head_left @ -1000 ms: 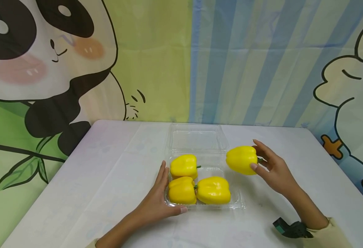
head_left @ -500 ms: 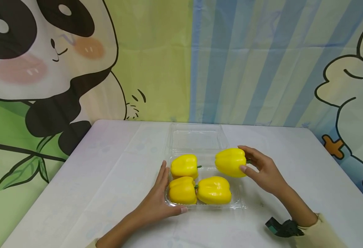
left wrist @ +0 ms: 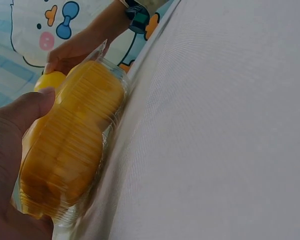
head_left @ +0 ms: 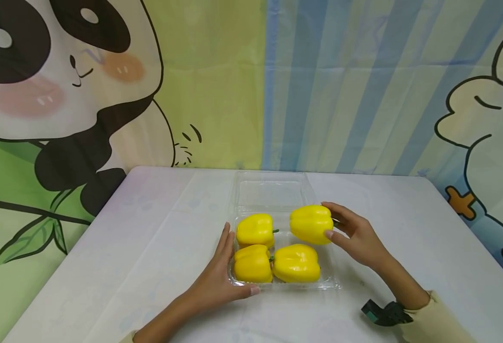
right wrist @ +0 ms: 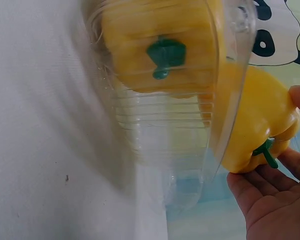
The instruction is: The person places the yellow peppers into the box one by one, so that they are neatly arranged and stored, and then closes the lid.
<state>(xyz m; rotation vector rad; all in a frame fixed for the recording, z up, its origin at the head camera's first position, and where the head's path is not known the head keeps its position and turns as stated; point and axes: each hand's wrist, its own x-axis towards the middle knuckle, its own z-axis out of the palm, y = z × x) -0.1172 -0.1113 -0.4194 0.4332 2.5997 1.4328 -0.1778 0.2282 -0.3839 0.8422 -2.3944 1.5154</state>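
My right hand (head_left: 360, 240) holds a yellow bell pepper (head_left: 309, 224) by its stem end, thumb on the near side. In the right wrist view, this bell pepper (right wrist: 262, 115) shows its green stem, with fingers beneath it. It is over the back right part of a clear plastic clamshell box (head_left: 327, 274). Three more yellow peppers sit in the box: back left (head_left: 254, 229), front left (head_left: 252, 264) and front right (head_left: 296, 263). My left hand (head_left: 217, 281) rests against the box's front left corner, fingers straight along the side, thumb along the front.
The clear lid (head_left: 272, 193) lies folded back behind the box. A white cloth covers the table (head_left: 157, 267). Behind it hangs a printed curtain (head_left: 217, 85) with a panda. A dark device (head_left: 386, 312) is worn on the right wrist.
My right hand has carried its bell pepper leftward, from beside the box to over its back right part. The left hand and the other peppers have stayed in place.
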